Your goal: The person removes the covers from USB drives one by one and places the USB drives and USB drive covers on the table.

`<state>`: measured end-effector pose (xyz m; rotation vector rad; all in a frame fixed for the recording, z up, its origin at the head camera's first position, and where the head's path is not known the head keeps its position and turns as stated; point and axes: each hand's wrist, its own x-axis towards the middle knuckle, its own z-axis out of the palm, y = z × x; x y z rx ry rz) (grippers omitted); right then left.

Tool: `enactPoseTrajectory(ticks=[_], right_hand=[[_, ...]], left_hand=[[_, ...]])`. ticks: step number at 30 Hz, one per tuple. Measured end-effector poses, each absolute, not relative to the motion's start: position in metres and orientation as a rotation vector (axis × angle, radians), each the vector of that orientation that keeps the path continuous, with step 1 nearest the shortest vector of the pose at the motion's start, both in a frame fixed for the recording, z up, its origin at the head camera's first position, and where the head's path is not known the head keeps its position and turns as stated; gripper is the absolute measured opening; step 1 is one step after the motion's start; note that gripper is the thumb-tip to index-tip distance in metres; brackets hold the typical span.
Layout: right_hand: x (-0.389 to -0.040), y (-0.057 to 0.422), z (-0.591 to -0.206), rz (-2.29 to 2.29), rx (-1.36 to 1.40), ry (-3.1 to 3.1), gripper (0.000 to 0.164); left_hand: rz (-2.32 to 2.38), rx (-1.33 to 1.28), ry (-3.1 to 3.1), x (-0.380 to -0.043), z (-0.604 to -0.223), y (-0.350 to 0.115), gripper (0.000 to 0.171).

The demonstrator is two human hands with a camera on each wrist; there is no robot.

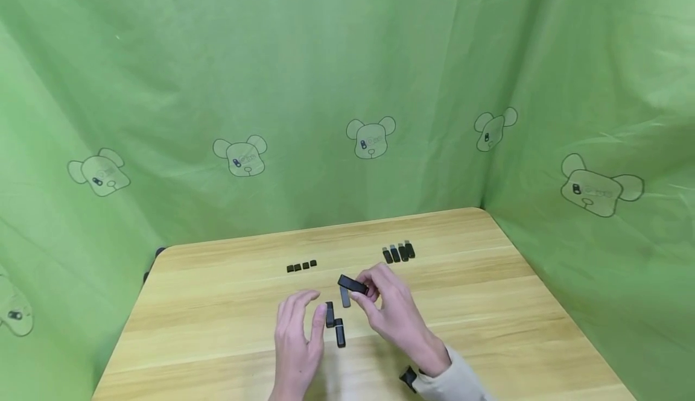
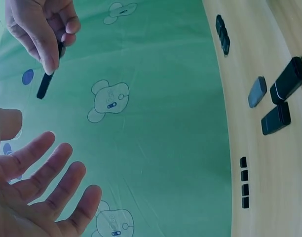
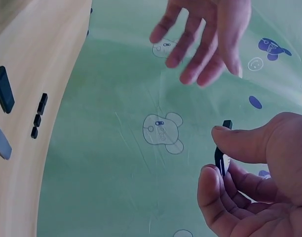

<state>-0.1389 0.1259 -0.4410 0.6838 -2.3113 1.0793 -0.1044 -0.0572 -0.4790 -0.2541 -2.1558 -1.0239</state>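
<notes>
Between thumb and fingers my right hand (image 1: 399,316) pinches a black USB flash drive (image 1: 353,284), raised above the table. The same drive (image 2: 44,85) points downward from the fingertips in the left wrist view. My left hand (image 1: 297,334) holds nothing; its fingers are spread and slightly bent, the thumb overlapping the edge of a black capped drive (image 1: 329,315) in the head view. Another capped drive (image 1: 340,333) lies beside that one. Just beyond them is a greyish flat stick (image 1: 345,296), partly covered by the raised drive in the head view.
Several small black caps (image 1: 297,267) sit in a row at the back left of the wooden table (image 1: 217,304). Several uncapped flash drives (image 1: 395,254) lie side by side at the back right. Green curtains (image 1: 304,87) stand behind and beside the table.
</notes>
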Motion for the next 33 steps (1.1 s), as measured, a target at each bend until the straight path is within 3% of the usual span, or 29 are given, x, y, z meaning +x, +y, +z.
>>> enactPoseTrajectory(ticks=[11, 21, 33], right_hand=[[-0.124, 0.111, -0.452, 1.138, 0.791, -2.325, 0.024], [-0.117, 0.103, -0.461, 1.167, 0.893, -2.306, 0.026], [-0.116, 0.103, -0.457, 1.386, 0.946, -2.393, 0.006]], left_hand=[[-1.094, -0.298, -2.161, -0.1, -0.48, -0.048, 0.022], [-1.158, -0.315, -2.16, -0.102, -0.483, -0.05, 0.004], [-1.314, -0.282, -2.173, -0.099, -0.488, -0.055, 0.011]])
